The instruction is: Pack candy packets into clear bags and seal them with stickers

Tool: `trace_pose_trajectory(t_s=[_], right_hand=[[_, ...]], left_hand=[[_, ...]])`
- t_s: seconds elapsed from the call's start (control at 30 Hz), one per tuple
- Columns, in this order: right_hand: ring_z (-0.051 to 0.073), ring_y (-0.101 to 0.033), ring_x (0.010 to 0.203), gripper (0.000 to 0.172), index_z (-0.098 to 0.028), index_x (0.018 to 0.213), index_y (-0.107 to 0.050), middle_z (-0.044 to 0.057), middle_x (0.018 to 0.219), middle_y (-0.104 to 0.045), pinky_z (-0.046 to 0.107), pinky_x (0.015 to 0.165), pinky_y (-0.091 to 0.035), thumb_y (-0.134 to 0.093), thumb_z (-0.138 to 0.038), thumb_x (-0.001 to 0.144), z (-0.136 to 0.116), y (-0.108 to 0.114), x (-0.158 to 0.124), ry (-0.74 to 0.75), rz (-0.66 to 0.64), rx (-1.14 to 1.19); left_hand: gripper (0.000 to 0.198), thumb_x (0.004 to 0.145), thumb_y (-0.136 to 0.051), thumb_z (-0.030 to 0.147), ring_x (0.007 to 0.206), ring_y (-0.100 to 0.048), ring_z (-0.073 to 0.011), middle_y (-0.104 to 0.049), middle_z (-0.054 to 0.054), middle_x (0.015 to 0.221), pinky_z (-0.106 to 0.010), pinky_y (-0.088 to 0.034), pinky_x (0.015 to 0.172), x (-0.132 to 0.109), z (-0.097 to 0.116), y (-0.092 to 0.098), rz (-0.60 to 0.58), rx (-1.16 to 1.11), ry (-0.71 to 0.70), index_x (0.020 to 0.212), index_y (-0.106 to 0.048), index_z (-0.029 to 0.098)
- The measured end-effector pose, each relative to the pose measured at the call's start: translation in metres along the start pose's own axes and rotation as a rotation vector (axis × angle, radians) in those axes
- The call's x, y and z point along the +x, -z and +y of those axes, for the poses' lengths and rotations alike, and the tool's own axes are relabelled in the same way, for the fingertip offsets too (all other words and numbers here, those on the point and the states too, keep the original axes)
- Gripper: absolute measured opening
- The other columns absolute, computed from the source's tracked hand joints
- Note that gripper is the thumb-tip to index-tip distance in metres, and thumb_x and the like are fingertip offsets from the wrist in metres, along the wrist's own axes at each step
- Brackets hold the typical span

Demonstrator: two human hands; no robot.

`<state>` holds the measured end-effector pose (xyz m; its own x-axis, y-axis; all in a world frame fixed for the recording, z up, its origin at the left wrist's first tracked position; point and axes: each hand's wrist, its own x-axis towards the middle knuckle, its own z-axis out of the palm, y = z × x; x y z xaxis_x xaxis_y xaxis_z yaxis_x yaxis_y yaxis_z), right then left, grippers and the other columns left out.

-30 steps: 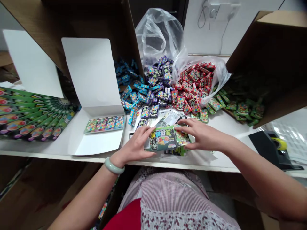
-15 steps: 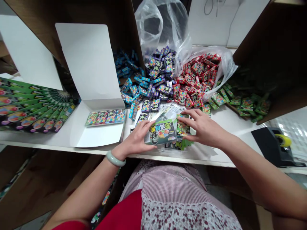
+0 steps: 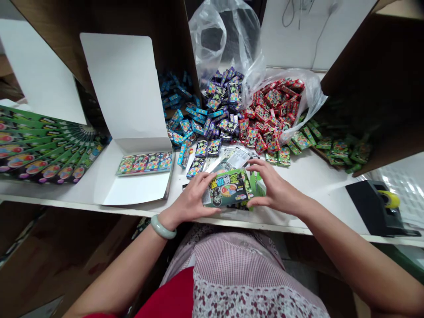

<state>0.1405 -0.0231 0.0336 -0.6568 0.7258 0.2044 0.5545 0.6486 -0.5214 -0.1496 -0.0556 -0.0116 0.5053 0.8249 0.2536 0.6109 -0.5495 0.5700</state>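
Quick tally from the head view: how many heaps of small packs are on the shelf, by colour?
Blue heap: 1
Purple heap: 1
Red heap: 1
Green heap: 1
Total: 4

Not counted: the green box held by the left hand and right hand.

The left hand (image 3: 189, 203) and right hand (image 3: 277, 192) hold a green printed box (image 3: 228, 188) between their fingers, its small print hard to make out. Left of the box sits an open white carton (image 3: 132, 187) holding a row of small packets (image 3: 144, 164). Beyond the box spread heaped blue, purple and red packets (image 3: 221, 104). A jade bangle (image 3: 163, 227) circles the left wrist.
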Motion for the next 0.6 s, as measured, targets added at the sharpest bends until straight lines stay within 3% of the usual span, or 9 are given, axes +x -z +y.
trace_pose_trajectory(t_s=[0.1,0.23,0.47,0.6], right_hand=[[0.035,-0.035,0.136,0.045,-0.026,0.121,-0.053,0.016,0.142,-0.035,0.058,0.108,-0.037,-0.063,-0.049,0.085,-0.003,-0.012,-0.003,-0.098,0.067,-0.025],[0.032,-0.031,0.139,0.046,-0.028,0.130,-0.047,0.014,0.148,-0.027,0.054,0.110,-0.035,-0.060,-0.043,0.088,-0.010,-0.023,-0.001,-0.156,0.038,0.054],[0.027,-0.035,0.138,0.039,-0.026,0.123,-0.047,0.014,0.141,-0.038,0.050,0.112,-0.034,-0.061,-0.034,0.087,-0.011,-0.036,0.007,-0.269,0.235,0.190],[0.025,-0.045,0.130,0.027,-0.023,0.111,-0.057,0.013,0.136,-0.047,0.045,0.109,-0.038,-0.059,-0.037,0.088,-0.013,-0.051,0.008,-0.276,0.203,0.293]], left_hand=[[0.100,0.070,-0.079,0.044,0.125,-0.042,-0.0359,-0.041,-0.014,0.131,-0.057,-0.038,0.106,-0.001,-0.004,0.001,0.029,0.082,-0.006,0.150,-0.023,0.024],[0.100,0.070,-0.079,0.041,0.122,-0.044,-0.0344,-0.042,-0.014,0.130,-0.055,-0.041,0.104,0.001,-0.006,-0.003,-0.005,0.071,-0.025,0.150,-0.022,0.027],[0.093,0.072,-0.077,0.039,0.124,-0.042,-0.0343,-0.041,-0.013,0.130,-0.056,-0.039,0.106,0.008,-0.006,-0.007,0.092,0.071,0.037,0.148,-0.024,0.027],[0.096,0.070,-0.079,0.042,0.123,-0.042,-0.0349,-0.041,-0.014,0.129,-0.055,-0.040,0.105,0.011,-0.004,-0.010,0.104,0.092,0.005,0.148,-0.024,0.024]])
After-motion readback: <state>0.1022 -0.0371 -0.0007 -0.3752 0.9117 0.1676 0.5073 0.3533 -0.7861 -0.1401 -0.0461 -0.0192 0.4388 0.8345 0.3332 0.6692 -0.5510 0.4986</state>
